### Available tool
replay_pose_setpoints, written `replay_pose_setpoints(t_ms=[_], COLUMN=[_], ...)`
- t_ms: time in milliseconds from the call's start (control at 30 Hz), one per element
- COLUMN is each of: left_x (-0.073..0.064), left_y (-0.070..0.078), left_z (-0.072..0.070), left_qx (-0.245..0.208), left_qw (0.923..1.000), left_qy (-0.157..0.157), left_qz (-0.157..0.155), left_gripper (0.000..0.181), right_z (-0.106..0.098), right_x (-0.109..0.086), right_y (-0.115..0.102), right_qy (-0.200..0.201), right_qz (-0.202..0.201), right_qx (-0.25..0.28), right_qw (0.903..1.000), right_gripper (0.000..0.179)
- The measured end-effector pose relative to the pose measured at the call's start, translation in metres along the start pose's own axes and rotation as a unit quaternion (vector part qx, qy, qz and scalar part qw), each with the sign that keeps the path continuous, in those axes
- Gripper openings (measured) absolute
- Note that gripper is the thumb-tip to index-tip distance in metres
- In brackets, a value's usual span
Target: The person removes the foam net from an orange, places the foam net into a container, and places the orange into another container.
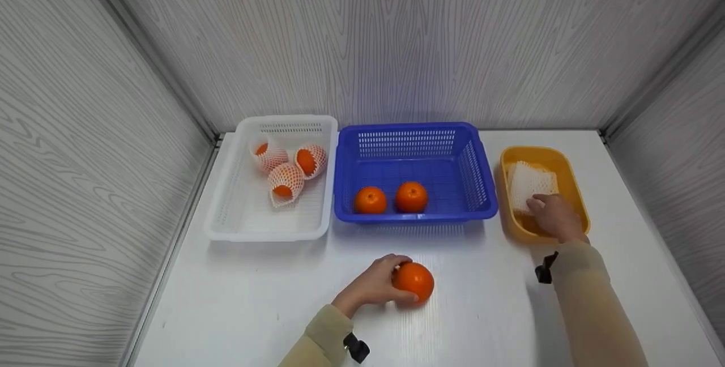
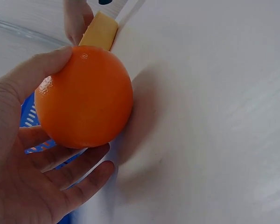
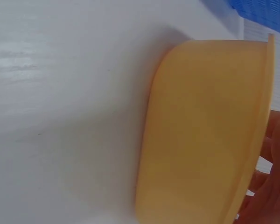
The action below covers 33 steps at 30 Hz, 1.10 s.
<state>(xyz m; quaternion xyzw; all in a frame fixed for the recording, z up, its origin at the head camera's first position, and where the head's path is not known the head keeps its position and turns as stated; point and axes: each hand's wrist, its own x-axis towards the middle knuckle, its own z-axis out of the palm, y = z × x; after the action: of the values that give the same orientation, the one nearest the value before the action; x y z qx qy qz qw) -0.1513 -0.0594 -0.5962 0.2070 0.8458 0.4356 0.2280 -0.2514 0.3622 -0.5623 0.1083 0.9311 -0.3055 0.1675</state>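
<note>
My left hand (image 1: pixel 376 283) grips an orange (image 1: pixel 415 282) over the white table, thumb on one side and fingers on the other. In the left wrist view the smooth orange (image 2: pixel 86 98) sits between the thumb and the curled fingers. On the right, my right hand (image 1: pixel 555 215) reaches into a yellow tub (image 1: pixel 579 200), its fingertips at the white foam net sleeves (image 1: pixel 528 183) lying inside. The right wrist view shows the tub's side (image 3: pixel 200 135) hiding the fingertips, so I cannot tell whether they pinch a sleeve.
Behind the left hand stands a blue basket (image 1: pixel 416 218) with two bare oranges (image 1: pixel 412 196) near its front wall. Left of it, a white basket (image 1: pixel 266 237) contains three oranges in foam nets (image 1: pixel 286 181). Grey wood-patterned panels (image 1: pixel 396 44) enclose the table (image 1: pixel 272 310) at the back and sides.
</note>
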Motion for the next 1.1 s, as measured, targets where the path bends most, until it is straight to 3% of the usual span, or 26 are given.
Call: replay_pose_setpoints(t_ms=[133, 333, 633, 867, 1100], left_x=[0.000, 0.000, -0.004, -0.009, -0.013], left_y=[0.001, -0.001, 0.004, 0.015, 0.026], left_z=[0.000, -0.001, -0.008, -0.014, -0.020], left_qx=[0.005, 0.006, 0.003, 0.004, 0.003], left_qw=[1.0000, 0.9999, 0.9995, 0.9989, 0.9971], left_qy=[0.000, 0.007, 0.024, 0.037, 0.048], left_qz=[0.004, 0.012, 0.022, 0.030, 0.058], left_gripper=[0.075, 0.074, 0.074, 0.072, 0.074], right_z=[-0.001, 0.004, 0.018, 0.030, 0.040], right_x=[-0.007, -0.020, -0.037, -0.050, -0.056], right_y=[-0.008, -0.021, -0.040, -0.049, -0.055], right_qy=[0.031, 0.092, 0.132, 0.131, 0.107], right_qz=[-0.011, -0.077, -0.158, -0.205, -0.198], right_qx=[-0.002, -0.014, 0.046, 0.088, 0.105], right_qw=[0.9995, 0.9927, 0.9774, 0.9660, 0.9686], right_gripper=[0.070, 0.060, 0.051, 0.047, 0.049])
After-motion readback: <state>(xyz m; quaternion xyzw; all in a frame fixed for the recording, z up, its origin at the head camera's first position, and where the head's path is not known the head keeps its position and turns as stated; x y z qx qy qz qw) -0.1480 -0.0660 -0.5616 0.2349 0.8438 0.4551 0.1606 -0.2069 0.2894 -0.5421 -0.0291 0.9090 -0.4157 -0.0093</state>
